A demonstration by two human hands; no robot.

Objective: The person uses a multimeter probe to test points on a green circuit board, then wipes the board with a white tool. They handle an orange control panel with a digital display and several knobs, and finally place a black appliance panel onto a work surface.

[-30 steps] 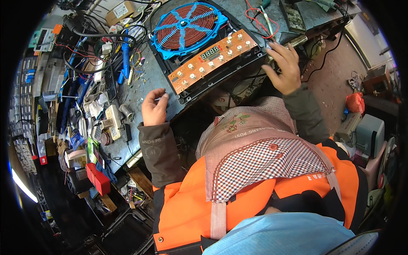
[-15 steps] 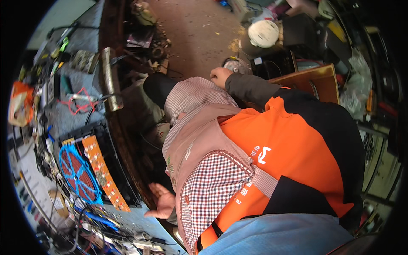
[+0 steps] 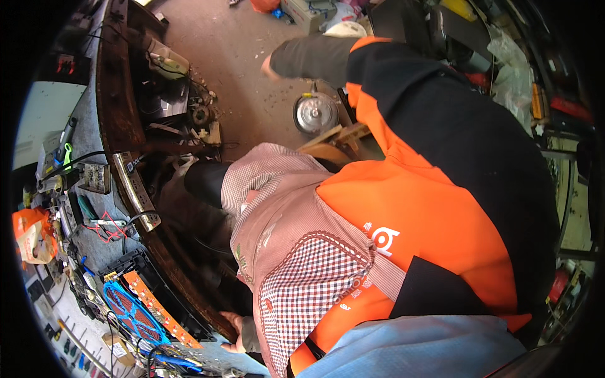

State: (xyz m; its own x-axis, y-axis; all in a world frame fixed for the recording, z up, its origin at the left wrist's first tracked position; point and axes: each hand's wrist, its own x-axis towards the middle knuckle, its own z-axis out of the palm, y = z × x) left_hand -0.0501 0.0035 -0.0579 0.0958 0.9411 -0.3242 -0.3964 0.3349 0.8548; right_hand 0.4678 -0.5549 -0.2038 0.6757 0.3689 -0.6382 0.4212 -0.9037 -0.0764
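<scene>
My left hand rests at the edge of the workbench, low in the view, its thumb and fingers apart and no object visible in it. Beside it on the bench lies an opened appliance with an orange circuit board and a round copper coil on a blue frame. My right arm stretches out across the top over the floor. Most of my right hand is covered by the dark sleeve, and what shows is blurred. Nearest to that hand, a round shiny metal pot or kettle stands below it, apart from it.
A metal power strip runs along the bench edge. Tools, wires and an orange bag crowd the bench. A white lid, boxes and a clear plastic bag stand at the far right. Wooden boards lie by the pot.
My right arm has swung forward and left, away from beside the metal pot. My left hand has come down onto the bench edge. The whole view has turned and shifted.
</scene>
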